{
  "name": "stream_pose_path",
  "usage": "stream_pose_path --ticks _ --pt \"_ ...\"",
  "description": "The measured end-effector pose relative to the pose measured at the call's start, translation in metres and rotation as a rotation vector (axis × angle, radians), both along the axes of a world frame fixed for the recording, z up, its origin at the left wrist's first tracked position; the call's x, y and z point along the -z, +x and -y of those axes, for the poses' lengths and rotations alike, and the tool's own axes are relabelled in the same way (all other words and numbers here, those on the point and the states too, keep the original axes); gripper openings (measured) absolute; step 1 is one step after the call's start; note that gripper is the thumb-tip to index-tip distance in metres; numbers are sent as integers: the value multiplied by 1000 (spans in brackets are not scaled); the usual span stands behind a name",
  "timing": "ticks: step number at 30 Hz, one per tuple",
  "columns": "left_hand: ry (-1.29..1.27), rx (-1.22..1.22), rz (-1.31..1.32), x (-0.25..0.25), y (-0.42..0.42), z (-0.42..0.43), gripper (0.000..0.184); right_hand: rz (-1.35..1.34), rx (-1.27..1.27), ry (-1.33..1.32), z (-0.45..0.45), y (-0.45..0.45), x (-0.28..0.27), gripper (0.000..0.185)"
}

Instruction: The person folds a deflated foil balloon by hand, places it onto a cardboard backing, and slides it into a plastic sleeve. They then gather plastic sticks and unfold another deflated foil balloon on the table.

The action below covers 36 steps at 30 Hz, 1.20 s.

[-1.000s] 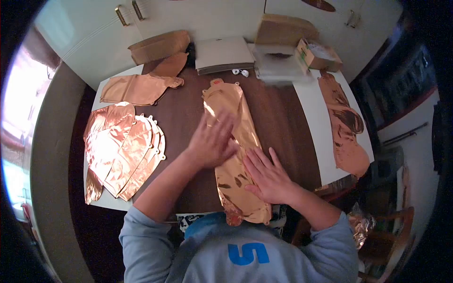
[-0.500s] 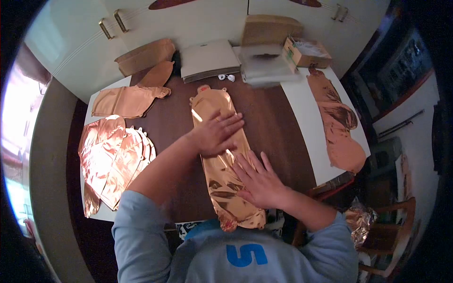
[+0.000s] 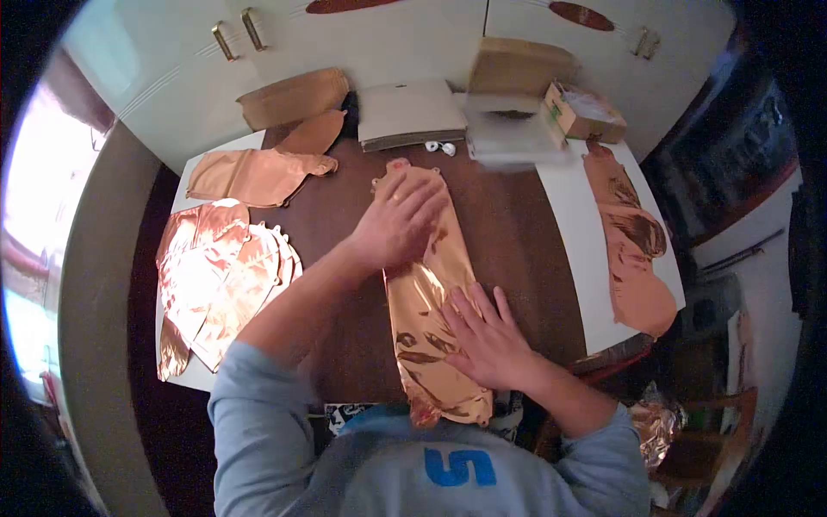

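Note:
A long, uninflated rose-gold foil balloon point(image 3: 431, 297) lies flat down the middle of the brown tabletop, its lower end reaching the edge near my body. My left hand point(image 3: 399, 222) rests across its upper part, palm down with fingers stretched out. Lower down, my right hand point(image 3: 489, 340) lies flat on the balloon's right side, fingers spread. Neither hand grips anything. Creases and shiny folds show in the foil below my hands. Small tabs stick out at the balloon's upper end, partly beside my left fingers.
Piled foil balloons point(image 3: 215, 289) lie at the left, with another flat balloon point(image 3: 250, 177) behind them. One more balloon point(image 3: 633, 246) lies on the white strip at right. At the back are a grey-white flat box point(image 3: 411, 112), white earbuds point(image 3: 440, 148), clear plastic point(image 3: 517, 142) and a small carton point(image 3: 584, 112).
My left hand has slid up the balloon toward its far end. My right hand stays flat on the lower part. The whole view has shifted slightly.

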<state>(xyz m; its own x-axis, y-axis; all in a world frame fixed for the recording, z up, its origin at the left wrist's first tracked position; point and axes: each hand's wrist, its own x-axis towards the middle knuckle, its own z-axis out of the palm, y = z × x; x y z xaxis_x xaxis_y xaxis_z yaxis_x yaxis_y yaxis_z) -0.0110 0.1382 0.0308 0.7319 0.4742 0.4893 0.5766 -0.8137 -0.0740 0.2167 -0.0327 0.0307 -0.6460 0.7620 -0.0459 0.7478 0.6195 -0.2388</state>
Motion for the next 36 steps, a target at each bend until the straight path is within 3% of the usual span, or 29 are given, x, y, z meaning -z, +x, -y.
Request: stream_pose_path --ticks 3,5,9,12,18,21,24,30,33,36 --pt "-153 75 147 5 -25 68 29 -27 7 5 0 0 3 81" --pt "-287 41 196 21 -38 94 25 -36 6 15 0 1 3 81" --pt "-398 -17 317 32 -44 113 25 -58 -1 60 2 2 10 81" --pt "-466 -40 238 23 -51 117 27 -10 -11 32 2 3 9 79" --pt "-623 -92 58 8 -64 108 85 8 -8 32 2 2 7 79" --pt "-568 -171 -90 3 -62 100 117 12 -6 26 1 1 6 79" --pt "-526 -242 -268 -7 -56 90 135 34 -15 25 0 1 4 79" --pt "-548 -306 -581 -33 -38 67 141 60 -18 41 0 0 0 79" --pt "-679 -313 -346 -18 -49 42 136 13 -9 3 -1 1 5 81" --pt "-810 -363 -290 -22 -57 20 118 -7 -17 15 0 3 7 81"
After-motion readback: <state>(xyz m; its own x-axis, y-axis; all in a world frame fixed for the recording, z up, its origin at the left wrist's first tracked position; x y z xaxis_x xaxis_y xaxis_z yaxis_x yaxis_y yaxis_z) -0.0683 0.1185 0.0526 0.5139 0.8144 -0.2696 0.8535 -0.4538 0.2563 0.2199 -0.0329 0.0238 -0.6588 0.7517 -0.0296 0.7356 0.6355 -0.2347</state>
